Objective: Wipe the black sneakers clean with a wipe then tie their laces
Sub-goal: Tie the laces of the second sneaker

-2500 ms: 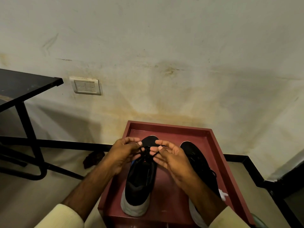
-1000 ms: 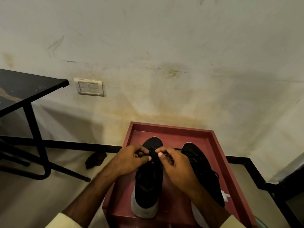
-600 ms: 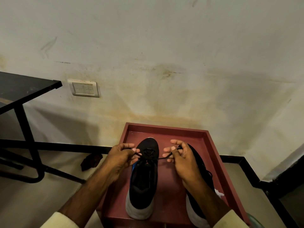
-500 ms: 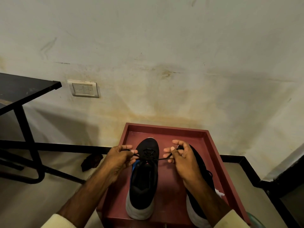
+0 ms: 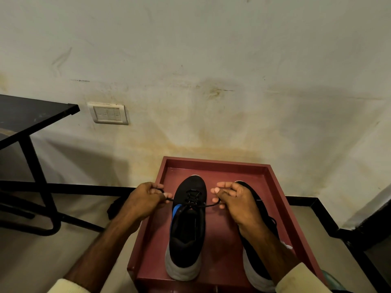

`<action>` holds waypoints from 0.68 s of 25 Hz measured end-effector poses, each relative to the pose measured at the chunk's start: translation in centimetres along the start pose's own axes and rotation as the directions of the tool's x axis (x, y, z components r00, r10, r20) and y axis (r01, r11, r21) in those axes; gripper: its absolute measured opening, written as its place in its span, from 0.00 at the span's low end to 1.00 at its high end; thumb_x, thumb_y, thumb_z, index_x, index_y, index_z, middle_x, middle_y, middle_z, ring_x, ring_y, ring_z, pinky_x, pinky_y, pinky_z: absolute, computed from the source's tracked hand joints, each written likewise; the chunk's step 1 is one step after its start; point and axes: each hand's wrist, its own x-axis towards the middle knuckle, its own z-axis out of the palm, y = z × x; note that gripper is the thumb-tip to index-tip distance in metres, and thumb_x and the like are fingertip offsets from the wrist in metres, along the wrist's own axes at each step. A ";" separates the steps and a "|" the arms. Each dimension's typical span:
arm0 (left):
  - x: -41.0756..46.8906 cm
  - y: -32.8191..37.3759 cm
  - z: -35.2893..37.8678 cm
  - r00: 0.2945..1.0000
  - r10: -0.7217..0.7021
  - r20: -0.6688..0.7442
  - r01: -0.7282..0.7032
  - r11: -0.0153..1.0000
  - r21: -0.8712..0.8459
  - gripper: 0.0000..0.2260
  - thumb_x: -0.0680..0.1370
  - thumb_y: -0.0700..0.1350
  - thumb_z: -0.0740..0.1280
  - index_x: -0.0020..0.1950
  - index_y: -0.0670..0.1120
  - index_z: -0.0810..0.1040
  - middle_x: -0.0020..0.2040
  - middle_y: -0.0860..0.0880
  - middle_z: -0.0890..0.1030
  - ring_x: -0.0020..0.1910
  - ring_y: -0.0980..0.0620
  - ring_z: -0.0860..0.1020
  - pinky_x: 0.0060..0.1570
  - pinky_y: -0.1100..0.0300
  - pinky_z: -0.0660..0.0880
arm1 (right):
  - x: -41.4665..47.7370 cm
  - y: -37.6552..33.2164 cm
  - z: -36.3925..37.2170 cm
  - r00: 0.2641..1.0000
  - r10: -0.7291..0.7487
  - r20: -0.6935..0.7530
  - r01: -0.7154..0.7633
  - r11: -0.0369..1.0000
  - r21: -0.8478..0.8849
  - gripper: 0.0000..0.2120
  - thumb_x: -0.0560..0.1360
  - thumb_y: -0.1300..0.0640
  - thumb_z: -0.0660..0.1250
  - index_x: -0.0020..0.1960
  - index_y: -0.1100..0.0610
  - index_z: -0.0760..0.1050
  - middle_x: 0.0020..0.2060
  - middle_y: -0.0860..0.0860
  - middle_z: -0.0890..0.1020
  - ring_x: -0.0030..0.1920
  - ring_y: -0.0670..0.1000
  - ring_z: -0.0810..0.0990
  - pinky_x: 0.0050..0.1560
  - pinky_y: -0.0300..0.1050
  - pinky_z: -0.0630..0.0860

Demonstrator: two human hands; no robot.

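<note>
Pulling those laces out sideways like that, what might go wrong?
The left hand and right hand pull the lace taut, so a pinched end might slip and loosen the knot. The left sneaker sits unrestrained in the red tray; uneven pulling could drag it sideways.

Bare tray floor (image 5: 222, 235) lies open between the two sneakers; the taut lace (image 5: 208, 205) spans its far end
</note>
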 end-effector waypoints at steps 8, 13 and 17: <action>-0.4 0.8 0.8 0.984 0.119 0.132 -0.112 0.992 -0.059 0.12 0.83 0.39 0.67 0.63 0.50 0.83 0.50 0.50 0.89 0.57 0.53 0.85 0.56 0.62 0.80 | -1.2 -1.3 0.7 0.991 -0.100 0.088 0.100 0.995 0.008 0.06 0.76 0.60 0.77 0.53 0.55 0.86 0.43 0.51 0.90 0.42 0.41 0.88 0.38 0.29 0.77; -0.2 1.1 1.6 0.980 0.154 0.122 -0.130 0.974 -0.186 0.14 0.80 0.40 0.71 0.64 0.43 0.76 0.51 0.43 0.89 0.57 0.42 0.86 0.55 0.55 0.82 | -1.1 -1.1 1.1 0.982 -0.139 0.130 0.135 0.990 0.038 0.09 0.77 0.60 0.76 0.56 0.55 0.84 0.43 0.55 0.90 0.44 0.49 0.89 0.44 0.35 0.81; -0.5 1.5 1.8 0.963 0.172 0.207 -0.140 0.977 -0.161 0.14 0.78 0.38 0.73 0.63 0.43 0.80 0.53 0.45 0.88 0.56 0.49 0.86 0.49 0.65 0.81 | -1.1 -1.3 1.2 0.974 -0.147 0.173 0.133 0.987 0.090 0.09 0.75 0.62 0.76 0.56 0.57 0.86 0.48 0.53 0.90 0.51 0.52 0.89 0.53 0.40 0.83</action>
